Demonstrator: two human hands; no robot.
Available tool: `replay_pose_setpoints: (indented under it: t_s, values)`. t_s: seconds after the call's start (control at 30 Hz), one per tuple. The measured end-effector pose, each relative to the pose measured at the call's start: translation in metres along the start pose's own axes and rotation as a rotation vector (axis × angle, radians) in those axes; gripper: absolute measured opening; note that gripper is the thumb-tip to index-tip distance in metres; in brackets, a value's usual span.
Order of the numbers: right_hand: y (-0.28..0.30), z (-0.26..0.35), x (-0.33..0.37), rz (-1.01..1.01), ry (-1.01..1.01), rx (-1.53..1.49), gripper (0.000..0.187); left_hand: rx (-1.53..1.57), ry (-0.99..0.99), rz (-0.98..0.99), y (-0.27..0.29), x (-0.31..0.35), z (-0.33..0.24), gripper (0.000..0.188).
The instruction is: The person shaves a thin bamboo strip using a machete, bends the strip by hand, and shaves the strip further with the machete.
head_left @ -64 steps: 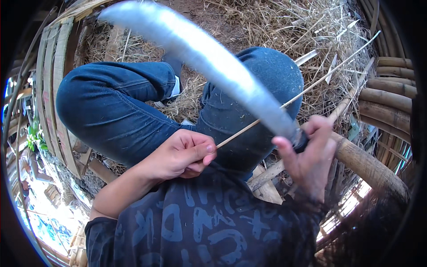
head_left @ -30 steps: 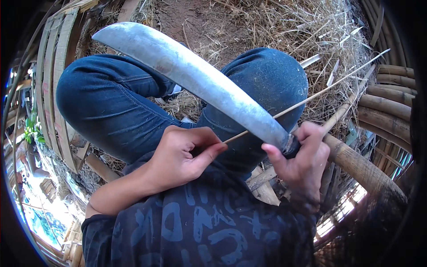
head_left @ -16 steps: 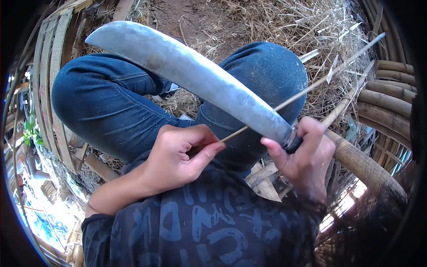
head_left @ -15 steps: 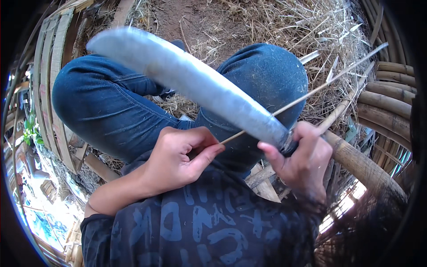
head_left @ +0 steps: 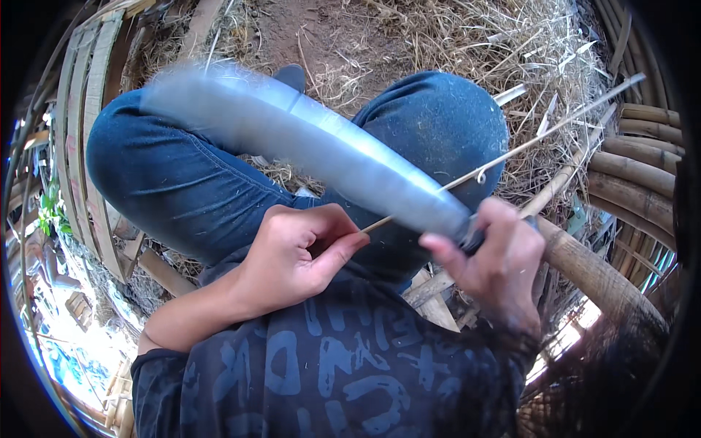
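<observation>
A broad, slightly curved machete (head_left: 328, 146) lies slantwise across the view, its blade blurred by motion toward the tip. My right hand (head_left: 493, 259) is closed round its dark handle. In my left hand (head_left: 303, 252) the thumb and bent fingers pinch the near end of a thin bamboo stick (head_left: 540, 133). The stick runs up and to the right, passing the blade close to the handle, where the blade hides a short part of it. A small curled shaving (head_left: 480, 175) hangs from the stick just beyond the blade.
My bent knees in blue jeans (head_left: 438, 124) lie beneath the blade. Straw and shavings (head_left: 467, 44) cover the ground ahead. A wooden slatted panel (head_left: 77, 139) stands at left; bamboo poles (head_left: 635, 182) line the right, with a thick one (head_left: 599, 270) beside my right hand.
The blade has shifted slightly and its far end is more blurred. A curled shaving now shows on the stick. My left hand stays almost still.
</observation>
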State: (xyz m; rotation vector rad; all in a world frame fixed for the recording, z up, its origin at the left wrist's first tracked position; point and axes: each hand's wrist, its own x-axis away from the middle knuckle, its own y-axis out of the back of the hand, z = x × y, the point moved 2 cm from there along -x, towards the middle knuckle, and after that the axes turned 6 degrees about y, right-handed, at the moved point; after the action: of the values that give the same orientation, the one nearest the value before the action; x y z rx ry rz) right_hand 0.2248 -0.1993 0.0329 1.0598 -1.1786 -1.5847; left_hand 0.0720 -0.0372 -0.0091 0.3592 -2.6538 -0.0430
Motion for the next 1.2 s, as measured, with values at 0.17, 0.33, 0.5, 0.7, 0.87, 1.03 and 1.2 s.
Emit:
replay_pose_setpoints:
  t_s: [0.17, 0.33, 0.5, 0.7, 0.87, 1.03, 1.2]
  values:
    - [0.000, -0.027, 0.000, -0.093, -0.413, -0.064, 0.058, -0.076, -0.038, -0.064, 0.004, 0.008, -0.001, 0.008]
    - [0.000, -0.013, 0.006, -0.077, -0.120, -0.070, 0.059, -0.099, -0.045, -0.063, 0.001, 0.001, -0.003, 0.008]
    - [0.003, -0.056, 0.005, -0.245, -0.539, -0.086, 0.051, -0.097, -0.104, -0.143, 0.004, 0.009, -0.004, 0.007]
    - [0.005, -0.056, 0.019, -0.248, -0.500, -0.085, 0.049, -0.081, -0.074, -0.105, 0.004, 0.006, 0.000, 0.007]
    - [-0.005, -0.050, 0.004, -0.192, -0.222, -0.083, 0.059, -0.092, -0.065, -0.135, 0.006, 0.011, 0.001, 0.008]
    - [0.007, -0.102, 0.019, -0.310, -0.704, -0.110, 0.047, -0.096, -0.050, -0.114, 0.009, 0.012, -0.003, 0.009]
    - [0.002, -0.084, 0.026, -0.458, -0.699, -0.308, 0.040, -0.052, -0.052, -0.108, 0.006, 0.007, -0.002, 0.009]
